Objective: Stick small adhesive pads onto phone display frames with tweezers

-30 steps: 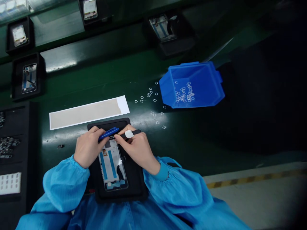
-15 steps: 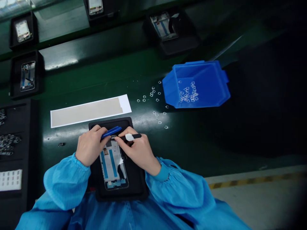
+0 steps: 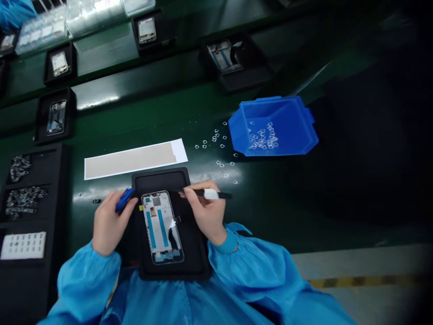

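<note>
On the green bench (image 3: 264, 212), directly before me, I list one black tray (image 3: 192, 257), and inside it one open phone frame (image 3: 157, 232), lying with its top end away from me. Two blue strips run lengthwise along the frame; a yellow tab (image 3: 141, 208) sits at its left edge.

Left hand (image 3: 110, 223): fingers pinched round a blue implement (image 3: 125, 200), the thumb just beside the frame's upper left, apart from it. Right hand (image 3: 206, 212): fingers closed on a slim black tool (image 3: 222, 195) with a white wrap, its tip pointing left, near the frame's upper right corner. I cannot tell how high that tip stands.

Beyond the tray: one white sheet (image 3: 180, 150) bearing a beige panel. To the right: one blue bin (image 3: 297, 131), small white outlines (image 3: 262, 135) inside it, more scattered on the bench beside it. To the left: one compartmented holder (image 3: 57, 216), with heaps of small dark parts (image 3: 25, 198) and one white perforated plate (image 3: 23, 246). Farther off I note other black trays with phone units (image 3: 56, 118), clear plastic trays (image 3: 94, 18) and another person's blue sleeve (image 3: 16, 16).
</note>
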`<control>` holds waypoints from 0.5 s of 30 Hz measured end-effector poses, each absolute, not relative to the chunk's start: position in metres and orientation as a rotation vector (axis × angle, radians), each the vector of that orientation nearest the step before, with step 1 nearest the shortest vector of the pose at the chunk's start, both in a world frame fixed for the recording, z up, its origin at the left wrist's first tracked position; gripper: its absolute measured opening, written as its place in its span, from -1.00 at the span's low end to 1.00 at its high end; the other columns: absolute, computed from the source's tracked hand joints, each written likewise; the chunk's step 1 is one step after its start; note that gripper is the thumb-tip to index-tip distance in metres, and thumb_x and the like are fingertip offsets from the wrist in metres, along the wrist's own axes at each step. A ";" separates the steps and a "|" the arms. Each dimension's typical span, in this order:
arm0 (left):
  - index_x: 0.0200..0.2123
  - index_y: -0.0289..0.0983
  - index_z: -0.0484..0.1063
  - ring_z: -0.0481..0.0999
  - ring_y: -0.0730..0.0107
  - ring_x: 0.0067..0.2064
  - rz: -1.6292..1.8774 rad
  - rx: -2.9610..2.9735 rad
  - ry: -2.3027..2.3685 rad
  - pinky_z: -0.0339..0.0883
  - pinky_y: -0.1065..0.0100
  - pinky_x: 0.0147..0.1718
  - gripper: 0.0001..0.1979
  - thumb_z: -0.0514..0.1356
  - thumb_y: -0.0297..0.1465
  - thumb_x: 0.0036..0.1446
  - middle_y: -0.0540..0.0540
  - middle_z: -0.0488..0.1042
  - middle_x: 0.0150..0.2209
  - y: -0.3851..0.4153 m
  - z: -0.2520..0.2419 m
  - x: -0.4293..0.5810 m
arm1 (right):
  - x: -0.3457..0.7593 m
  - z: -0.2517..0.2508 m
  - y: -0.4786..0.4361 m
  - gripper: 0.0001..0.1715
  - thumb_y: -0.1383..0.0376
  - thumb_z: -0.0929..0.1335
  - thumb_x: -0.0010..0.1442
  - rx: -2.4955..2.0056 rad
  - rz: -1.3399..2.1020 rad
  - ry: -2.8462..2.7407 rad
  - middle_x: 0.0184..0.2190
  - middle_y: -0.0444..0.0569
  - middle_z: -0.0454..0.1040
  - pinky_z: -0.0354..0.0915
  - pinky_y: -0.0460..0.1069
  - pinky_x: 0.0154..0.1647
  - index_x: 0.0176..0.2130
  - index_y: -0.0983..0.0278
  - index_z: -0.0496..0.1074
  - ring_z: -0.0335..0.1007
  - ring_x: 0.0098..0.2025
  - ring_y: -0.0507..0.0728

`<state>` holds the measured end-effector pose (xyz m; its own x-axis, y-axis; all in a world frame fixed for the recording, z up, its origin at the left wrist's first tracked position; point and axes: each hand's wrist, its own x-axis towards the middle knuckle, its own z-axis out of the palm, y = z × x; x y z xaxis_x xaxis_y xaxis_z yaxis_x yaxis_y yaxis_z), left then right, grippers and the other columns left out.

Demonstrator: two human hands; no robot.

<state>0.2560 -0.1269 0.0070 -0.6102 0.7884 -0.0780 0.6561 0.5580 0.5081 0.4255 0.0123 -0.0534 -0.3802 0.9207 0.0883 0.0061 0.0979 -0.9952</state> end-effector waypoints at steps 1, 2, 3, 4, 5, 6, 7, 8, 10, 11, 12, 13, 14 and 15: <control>-0.03 -0.20 0.46 0.55 0.23 -0.15 0.655 1.120 2.523 0.42 0.29 -0.15 -0.68 0.11 -0.17 0.27 -0.09 0.50 -0.20 -0.146 0.004 0.260 | 0.425 -0.056 0.011 -0.86 0.22 0.39 0.24 -0.954 1.365 -1.489 -0.39 -0.09 0.44 0.42 0.02 -0.23 -0.33 0.21 0.37 0.48 -0.31 0.11; 0.03 -0.20 0.45 0.56 0.21 -0.15 0.639 1.063 2.518 0.44 0.28 -0.17 -0.62 0.12 -0.15 0.26 -0.10 0.49 -0.18 -0.164 0.001 0.267 | 0.425 -0.059 0.011 -0.87 0.22 0.38 0.24 -0.961 1.343 -1.443 -0.37 -0.08 0.44 0.41 0.04 -0.16 -0.32 0.21 0.38 0.47 -0.27 0.12; 0.09 -0.19 0.43 0.57 0.20 -0.15 0.615 1.015 2.485 0.47 0.28 -0.20 -0.57 0.13 -0.12 0.24 -0.12 0.49 -0.14 -0.181 -0.004 0.277 | 0.424 -0.061 0.010 -0.86 0.20 0.38 0.24 -0.967 1.347 -1.408 -0.36 -0.08 0.44 0.41 0.05 -0.14 -0.31 0.21 0.39 0.46 -0.25 0.12; 0.13 -0.18 0.41 0.57 0.18 -0.14 0.612 0.977 2.448 0.49 0.29 -0.24 -0.52 0.14 -0.10 0.21 -0.14 0.48 -0.09 -0.196 -0.010 0.288 | 0.423 -0.063 0.009 -0.84 0.18 0.38 0.23 -0.973 1.372 -1.380 -0.34 -0.08 0.44 0.41 0.05 -0.14 -0.31 0.22 0.39 0.46 -0.24 0.12; 0.18 -0.18 0.38 0.57 0.15 -0.08 0.628 0.937 2.397 0.51 0.29 -0.22 -0.47 0.17 -0.11 0.19 -0.17 0.46 -0.01 -0.208 -0.016 0.301 | 0.422 -0.065 0.009 -0.81 0.15 0.38 0.23 -0.981 1.409 -1.359 -0.33 -0.08 0.44 0.41 0.05 -0.14 -0.30 0.22 0.40 0.45 -0.24 0.12; 0.24 -0.17 0.31 0.56 0.13 -0.02 0.664 0.883 2.347 0.52 0.28 -0.17 -0.43 0.16 -0.13 0.20 -0.19 0.44 0.06 -0.216 -0.021 0.314 | 0.421 -0.067 0.009 -0.79 0.13 0.38 0.23 -0.989 1.448 -1.338 -0.33 -0.08 0.44 0.42 0.05 -0.16 -0.29 0.23 0.40 0.46 -0.25 0.12; 0.30 -0.16 0.23 0.54 0.13 0.04 0.726 0.822 2.289 0.51 0.28 -0.11 -0.40 0.14 -0.16 0.22 -0.21 0.42 0.12 -0.222 -0.025 0.324 | 0.421 -0.068 0.010 -0.78 0.12 0.38 0.23 -0.995 1.480 -1.317 -0.32 -0.08 0.45 0.42 0.05 -0.17 -0.29 0.23 0.41 0.46 -0.26 0.11; 0.35 -0.16 0.15 0.52 0.14 0.09 0.796 0.755 2.228 0.49 0.28 -0.05 -0.38 0.11 -0.19 0.25 -0.22 0.41 0.16 -0.223 -0.027 0.331 | 0.421 -0.068 0.011 -0.77 0.11 0.39 0.23 -1.001 1.489 -1.288 -0.33 -0.08 0.46 0.42 0.06 -0.17 -0.28 0.23 0.41 0.47 -0.27 0.11; 0.37 -0.18 0.09 0.46 0.16 0.17 0.955 0.648 2.125 0.43 0.27 0.06 -0.38 0.07 -0.23 0.29 -0.22 0.40 0.20 -0.217 -0.026 0.330 | 0.421 -0.065 0.017 -0.77 0.12 0.40 0.22 -1.000 1.449 -1.205 -0.35 -0.10 0.47 0.42 0.06 -0.18 -0.29 0.23 0.41 0.47 -0.30 0.10; 0.36 -0.19 0.12 0.42 0.16 0.21 1.030 0.625 2.095 0.37 0.26 0.13 -0.40 0.08 -0.24 0.29 -0.21 0.39 0.22 -0.209 -0.022 0.321 | 0.422 -0.063 0.021 -0.77 0.12 0.41 0.21 -0.988 1.390 -1.147 -0.36 -0.11 0.46 0.43 0.06 -0.19 -0.30 0.23 0.41 0.47 -0.30 0.10; 0.34 -0.21 0.17 0.37 0.16 0.25 1.095 0.625 2.078 0.31 0.25 0.19 -0.42 0.10 -0.25 0.28 -0.20 0.37 0.24 -0.199 -0.014 0.307 | 0.422 -0.059 0.026 -0.77 0.13 0.41 0.20 -0.964 1.324 -1.087 -0.36 -0.12 0.45 0.44 0.07 -0.21 -0.31 0.23 0.40 0.46 -0.32 0.10; 0.31 -0.23 0.22 0.33 0.15 0.28 1.152 0.645 2.073 0.24 0.23 0.23 -0.43 0.12 -0.26 0.25 -0.19 0.35 0.26 -0.186 -0.005 0.288 | 0.422 -0.056 0.031 -0.77 0.13 0.42 0.19 -0.938 1.256 -1.029 -0.37 -0.13 0.44 0.45 0.08 -0.24 -0.31 0.22 0.40 0.46 -0.33 0.10; 0.28 -0.25 0.27 0.32 0.14 0.29 1.200 0.678 2.075 0.21 0.22 0.26 -0.44 0.15 -0.27 0.23 -0.19 0.34 0.27 -0.171 0.005 0.266 | 0.422 -0.053 0.034 -0.77 0.13 0.43 0.17 -0.915 1.199 -0.991 -0.36 -0.13 0.43 0.45 0.08 -0.28 -0.31 0.22 0.39 0.46 -0.35 0.10; 0.26 -0.28 0.29 0.34 0.13 0.27 1.227 0.713 2.077 0.22 0.21 0.25 -0.44 0.17 -0.28 0.21 -0.19 0.36 0.25 -0.152 0.016 0.243 | 0.422 -0.051 0.037 -0.76 0.13 0.44 0.16 -0.903 1.165 -0.984 -0.36 -0.12 0.43 0.46 0.06 -0.32 -0.31 0.22 0.39 0.45 -0.39 0.09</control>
<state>0.2427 -0.1521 0.0156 -0.6649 0.7096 -0.2334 0.1381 0.4238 0.8952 0.4225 0.0371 -0.0511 0.1119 0.9835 0.1425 -0.3048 0.1704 -0.9370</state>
